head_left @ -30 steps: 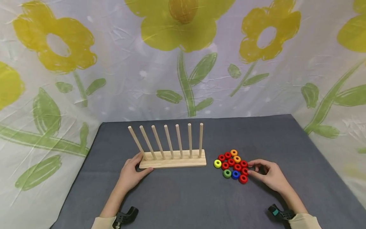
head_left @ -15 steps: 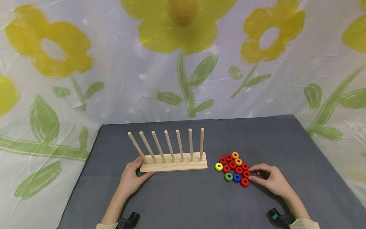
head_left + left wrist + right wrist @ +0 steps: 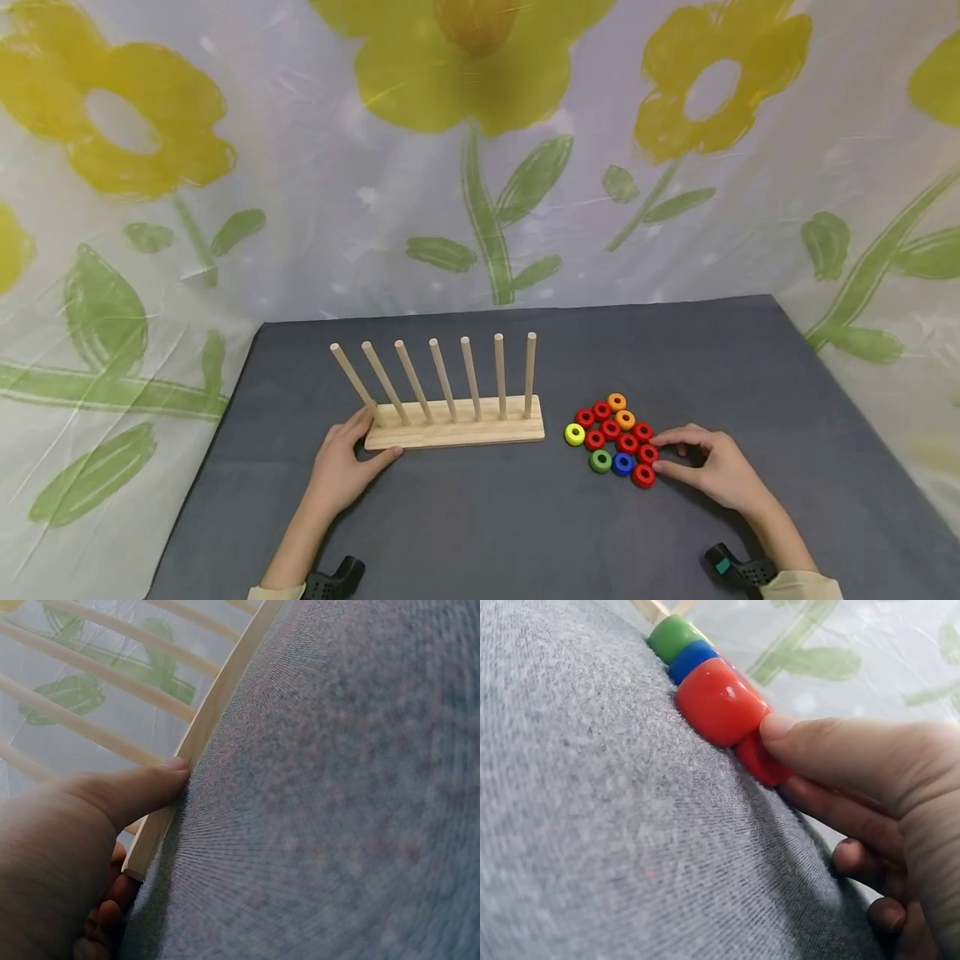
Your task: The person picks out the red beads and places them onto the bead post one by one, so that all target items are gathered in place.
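Observation:
My left hand (image 3: pixel 344 467) holds the left end of a wooden peg stand (image 3: pixel 465 432). Its thumb lies along the front edge of the base and its fingers are at the end, partly hidden in the left wrist view. Several upright pegs rise from the stand, with no rings on them. Over on the right, my right hand (image 3: pixel 716 468) has thumb and forefinger about a red ring (image 3: pixel 648 453) at the edge of a flat cluster. In the right wrist view the thumb also touches a nearer red ring (image 3: pixel 724 705); the other fingers curl below.
The cluster holds several more red rings (image 3: pixel 611 429), two orange rings (image 3: pixel 617 402), a yellow ring (image 3: pixel 574 434), a green ring (image 3: pixel 600 462) and a blue ring (image 3: pixel 622 464). Grey cloth (image 3: pixel 480 525) covers the table. A flowered curtain (image 3: pixel 322 167) hangs behind it.
The head view has shifted slightly. Both hands keep their places at the stand and at the rings, and no ring has visibly moved.

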`<state>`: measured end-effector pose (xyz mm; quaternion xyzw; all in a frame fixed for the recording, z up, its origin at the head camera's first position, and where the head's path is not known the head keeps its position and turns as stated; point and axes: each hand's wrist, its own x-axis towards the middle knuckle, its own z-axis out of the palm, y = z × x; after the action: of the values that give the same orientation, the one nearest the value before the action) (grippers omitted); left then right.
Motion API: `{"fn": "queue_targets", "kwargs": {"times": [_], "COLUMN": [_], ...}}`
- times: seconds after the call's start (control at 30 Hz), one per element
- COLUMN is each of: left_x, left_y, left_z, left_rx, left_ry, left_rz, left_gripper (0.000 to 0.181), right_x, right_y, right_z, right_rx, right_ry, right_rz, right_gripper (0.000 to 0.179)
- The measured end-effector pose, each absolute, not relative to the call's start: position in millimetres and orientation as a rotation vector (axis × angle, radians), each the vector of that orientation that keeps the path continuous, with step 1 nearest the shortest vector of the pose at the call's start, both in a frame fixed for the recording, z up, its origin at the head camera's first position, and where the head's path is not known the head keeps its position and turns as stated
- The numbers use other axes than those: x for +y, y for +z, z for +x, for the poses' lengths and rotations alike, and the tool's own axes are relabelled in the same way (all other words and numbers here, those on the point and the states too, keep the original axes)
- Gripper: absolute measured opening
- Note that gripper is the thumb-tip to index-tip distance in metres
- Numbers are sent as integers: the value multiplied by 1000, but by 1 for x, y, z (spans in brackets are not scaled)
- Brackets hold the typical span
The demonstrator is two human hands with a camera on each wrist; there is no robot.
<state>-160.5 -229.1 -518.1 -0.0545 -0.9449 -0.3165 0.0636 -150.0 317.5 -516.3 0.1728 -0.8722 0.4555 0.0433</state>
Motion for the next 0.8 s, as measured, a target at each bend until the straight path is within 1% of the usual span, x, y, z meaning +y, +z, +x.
{"fn": "queue_targets", "kwargs": {"times": [0.2, 0.4, 0.8], "left_x": [-232, -234, -228], "left_y": [-519, -519, -515], "left_z": [-161, -160, -163], "left_rx": [-2862, -2870, -2861], "left_ry": [-951, -984, -1022], "left_rz": [-168, -137, -121], "left_gripper": [88, 89, 90], "right_x": [313, 309, 312], "right_y": [-519, -519, -514], "right_z": [-148, -148, -150], "right_rx": [-2694, -2701, -2725], "right_ry": [1365, 1301, 1233], "right_rz": [523, 520, 508], "right_gripper": [33, 36, 34]}}
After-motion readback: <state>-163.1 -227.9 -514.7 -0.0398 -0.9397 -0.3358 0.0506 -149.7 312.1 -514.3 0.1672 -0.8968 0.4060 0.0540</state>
